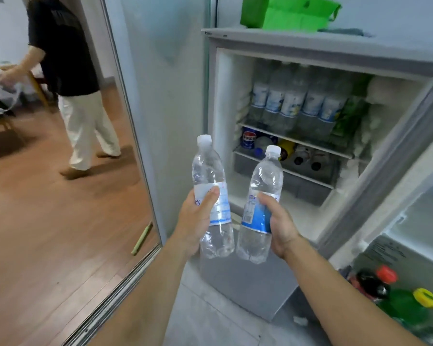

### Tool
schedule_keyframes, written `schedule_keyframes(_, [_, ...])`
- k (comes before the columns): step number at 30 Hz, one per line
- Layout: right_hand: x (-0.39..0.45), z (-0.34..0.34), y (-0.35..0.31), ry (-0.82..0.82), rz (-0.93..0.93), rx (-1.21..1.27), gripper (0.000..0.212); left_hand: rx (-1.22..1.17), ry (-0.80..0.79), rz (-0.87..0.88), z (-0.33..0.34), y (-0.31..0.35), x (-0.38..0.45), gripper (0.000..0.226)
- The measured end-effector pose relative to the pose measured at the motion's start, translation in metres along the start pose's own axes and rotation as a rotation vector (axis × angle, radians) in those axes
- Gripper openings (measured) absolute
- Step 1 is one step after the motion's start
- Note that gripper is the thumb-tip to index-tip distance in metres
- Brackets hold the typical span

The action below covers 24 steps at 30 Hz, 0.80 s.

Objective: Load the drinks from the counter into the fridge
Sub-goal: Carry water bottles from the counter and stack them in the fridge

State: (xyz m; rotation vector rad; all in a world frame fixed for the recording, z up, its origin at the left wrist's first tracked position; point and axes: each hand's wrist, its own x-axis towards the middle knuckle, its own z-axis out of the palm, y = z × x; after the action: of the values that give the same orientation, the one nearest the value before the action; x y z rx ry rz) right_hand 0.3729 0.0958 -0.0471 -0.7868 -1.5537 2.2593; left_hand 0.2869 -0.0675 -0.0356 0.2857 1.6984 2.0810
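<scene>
My left hand [196, 222] grips a clear water bottle [210, 176] with a white cap, held upright. My right hand [278, 222] grips a second water bottle [263, 191] with a blue label, tilted slightly right. Both bottles hang in front of the open small fridge [310, 43]. Its upper shelf [298, 142] carries a row of several water bottles [293, 101]. Cans and bottles lie on the lower shelf [285, 152].
The fridge door [395, 191] stands open at right, with a red-capped and a yellow-capped bottle [408, 303] in its rack. A green bag [288, 12] lies on the fridge top. At left, past a sliding-door track [125, 283], a person [68, 71] walks on wooden floor.
</scene>
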Motion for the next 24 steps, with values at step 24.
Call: schedule_keyframes(24, [0.207,-0.065,-0.14,0.658,-0.475,0.051,0.047,0.246,-0.176,0.259,0.136,0.038,0.292,0.041])
